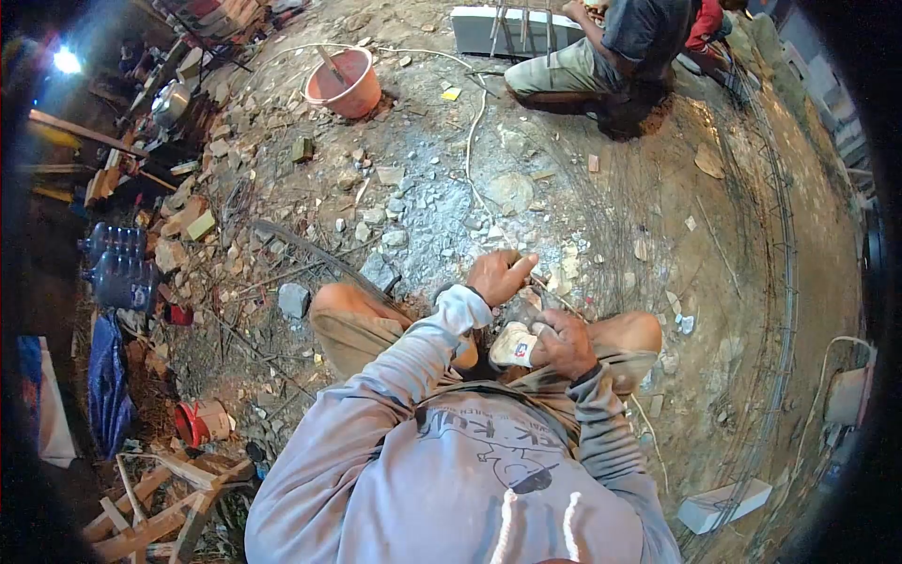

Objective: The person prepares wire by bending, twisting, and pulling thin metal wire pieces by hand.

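A thin strand [556, 297] is running between your hands, low over the ground in front of your lap. Your left hand [500, 276] is reaching its upper end, fingers curling under and thumb sticking out; whether they are closing on the strand, you cannot tell. Your right hand [566, 344] is bending its fingers inward near the lower end, beside a white item with a small logo [513, 346]; its fingertips are too hidden to tell whether they are together or what they are gripping. The strand is looking narrow and pale, its ends lost at your hands.

Your bent knees are flanking the work. Ahead, grey rubble [434, 211] is covering the ground, and a pale cable [470, 155] is winding through it toward your hands. Farther off, a pink bucket [346, 85] is standing with a handle sticking out, and a co-worker [601, 66] is kneeling beside a long white block [475, 32]. Blue bottles [122, 267] are lying toward the ground's left edge, a steel bar frame [787, 244] is stretching along its right side, and another white block [723, 506] is resting near the lower right corner.
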Demonstrator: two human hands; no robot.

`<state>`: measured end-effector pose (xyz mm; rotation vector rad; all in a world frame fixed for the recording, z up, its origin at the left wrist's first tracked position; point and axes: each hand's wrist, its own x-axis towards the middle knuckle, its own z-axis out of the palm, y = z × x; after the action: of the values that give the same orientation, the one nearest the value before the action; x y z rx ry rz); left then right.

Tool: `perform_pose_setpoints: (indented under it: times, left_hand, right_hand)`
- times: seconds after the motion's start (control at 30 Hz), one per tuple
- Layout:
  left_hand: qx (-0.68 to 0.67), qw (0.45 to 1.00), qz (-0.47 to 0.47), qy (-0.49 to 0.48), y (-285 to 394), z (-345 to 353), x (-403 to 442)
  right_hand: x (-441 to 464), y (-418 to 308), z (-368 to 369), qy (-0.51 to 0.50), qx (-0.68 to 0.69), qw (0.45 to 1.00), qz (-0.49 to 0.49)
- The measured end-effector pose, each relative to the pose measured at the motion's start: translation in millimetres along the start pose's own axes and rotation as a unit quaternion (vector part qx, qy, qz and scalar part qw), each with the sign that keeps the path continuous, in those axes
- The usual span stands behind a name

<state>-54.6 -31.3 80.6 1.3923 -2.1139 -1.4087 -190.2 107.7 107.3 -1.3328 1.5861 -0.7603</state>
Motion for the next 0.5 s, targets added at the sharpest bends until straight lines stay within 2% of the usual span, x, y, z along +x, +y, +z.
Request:
perform_pose_setpoints:
  times: [0.03,0.1,0.17,0.23,0.27,0.3,0.37,0.4,0.43,0.5]
  left_hand:
    - [-0.006,1.000,0.000,0.004,-10.1,-0.1,2.3]
    - [0.061,0.998,0.031,0.014,-23.4,-1.1,4.1]
    - [0.068,0.997,0.030,0.030,-27.5,-4.2,3.4]
    - [0.081,0.995,0.037,0.044,-22.6,-8.7,-0.3]
    - [0.095,0.992,0.045,0.071,-21.7,-2.7,-2.3]
    - [0.094,0.991,0.052,0.076,-37.4,8.2,-0.5]
    - [0.146,0.980,0.124,0.056,-70.1,35.1,13.2]
    - [0.114,0.989,0.092,0.036,-56.2,30.2,1.0]
    - [0.082,0.995,0.062,0.015,-44.3,22.8,-11.9]
    - [0.033,0.995,0.092,0.019,-53.2,31.9,-8.5]
  right_hand:
    - [-0.5,-1.4,3.6,0.019,-0.008,1.000,0.020]
    - [1.7,0.4,12.3,0.030,0.005,1.000,-0.001]
    - [6.1,3.3,17.7,0.108,-0.084,0.991,-0.008]
    - [12.2,0.5,21.9,0.124,-0.088,0.988,-0.025]
    - [15.1,-3.3,25.0,0.017,-0.230,0.973,0.011]
    - [19.8,-4.7,24.7,-0.085,-0.364,0.926,0.047]
    - [15.7,10.9,26.6,-0.165,-0.131,0.977,0.017]
    - [14.4,18.8,27.5,-0.211,-0.012,0.977,0.017]
    - [15.3,22.1,29.0,-0.189,0.034,0.981,0.006]
    - [17.0,-6.7,18.7,-0.137,0.122,0.979,0.087]
